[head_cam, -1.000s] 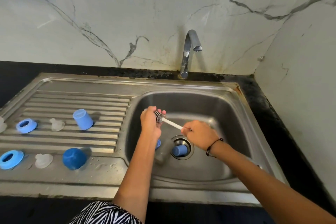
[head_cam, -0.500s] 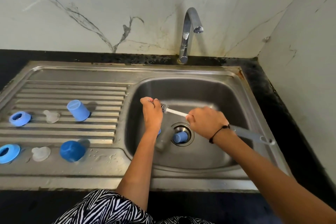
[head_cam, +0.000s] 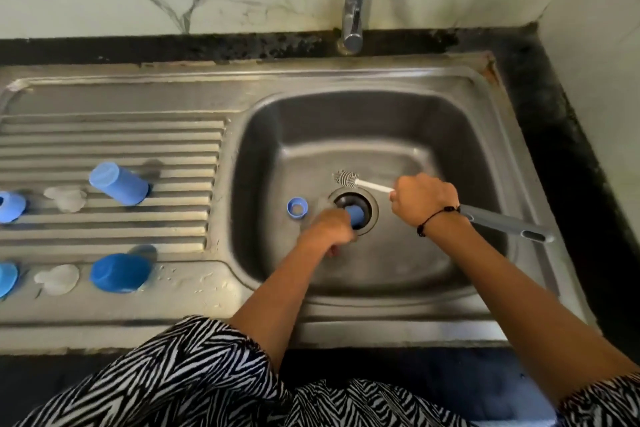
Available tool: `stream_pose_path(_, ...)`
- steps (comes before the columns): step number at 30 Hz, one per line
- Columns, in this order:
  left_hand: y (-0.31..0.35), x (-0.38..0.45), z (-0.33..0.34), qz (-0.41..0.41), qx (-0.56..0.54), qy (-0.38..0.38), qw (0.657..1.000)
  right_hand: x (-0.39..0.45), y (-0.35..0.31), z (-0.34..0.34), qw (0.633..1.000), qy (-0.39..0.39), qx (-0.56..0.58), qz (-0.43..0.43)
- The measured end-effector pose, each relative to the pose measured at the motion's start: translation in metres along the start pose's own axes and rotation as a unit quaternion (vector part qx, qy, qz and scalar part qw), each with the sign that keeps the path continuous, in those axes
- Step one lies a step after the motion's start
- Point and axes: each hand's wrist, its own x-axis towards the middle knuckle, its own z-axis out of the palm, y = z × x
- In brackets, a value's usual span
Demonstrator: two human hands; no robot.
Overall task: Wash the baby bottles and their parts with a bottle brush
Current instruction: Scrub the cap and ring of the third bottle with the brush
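Blue ring (head_cam: 297, 209) released — left hand (head_cam: 329, 230) seemingly lowered.

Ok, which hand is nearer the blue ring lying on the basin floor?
Left. The left hand is down at the drain, just right of the blue ring. The right hand is across the drain, gripping the bottle brush.
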Motion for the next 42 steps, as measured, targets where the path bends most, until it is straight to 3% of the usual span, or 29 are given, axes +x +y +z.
stream_pose_path(7,0.009,0.025,0.046,0.020,0.164,-0.050,0.985,0.021,0.013,0.013,0.999,-0.034,0.013,0.015)
stream_pose_path(10,0.012,0.033,0.043,0.015,0.170,-0.015,0.985,0.028,0.020,0.012,0.999,-0.047,0.011,0.017)
stream_pose_path(13,0.020,0.045,0.026,0.030,0.147,0.091,0.985,0.036,0.019,0.012,0.998,-0.059,0.005,0.022)
stream_pose_path(15,0.021,0.056,0.021,0.052,0.188,0.135,0.971,0.041,0.016,0.013,0.997,-0.061,0.013,0.036)
stream_pose_path(26,0.027,0.084,0.040,0.076,0.394,0.109,0.909,0.037,0.019,0.010,0.997,-0.039,0.039,0.048)
stream_pose_path(30,0.027,0.069,0.026,0.097,0.276,0.138,0.946,0.030,0.025,0.003,0.995,-0.029,0.064,0.067)
stream_pose_path(32,0.021,0.064,0.011,0.080,0.105,0.160,0.978,0.026,0.028,-0.001,0.995,-0.028,0.074,0.069)
stream_pose_path(33,0.016,0.064,0.004,0.058,-0.034,0.170,0.983,0.024,0.029,-0.002,0.994,-0.029,0.078,0.067)
stream_pose_path(34,0.011,0.063,-0.004,0.036,-0.199,0.175,0.963,0.021,0.029,-0.005,0.994,-0.028,0.082,0.063)
stream_pose_path(35,0.005,0.060,-0.010,0.020,-0.364,0.169,0.916,0.018,0.029,-0.007,0.994,-0.027,0.089,0.061)
stream_pose_path(37,-0.007,0.051,-0.020,0.000,-0.601,0.132,0.788,0.013,0.026,-0.012,0.992,-0.022,0.113,0.052)
stream_pose_path(40,-0.021,0.037,-0.032,0.003,-0.765,0.136,0.630,0.005,0.020,-0.019,0.988,-0.007,0.151,0.032)
stream_pose_path(42,-0.024,0.028,-0.038,0.019,-0.801,0.152,0.578,-0.001,0.016,-0.023,0.987,-0.002,0.159,0.004)
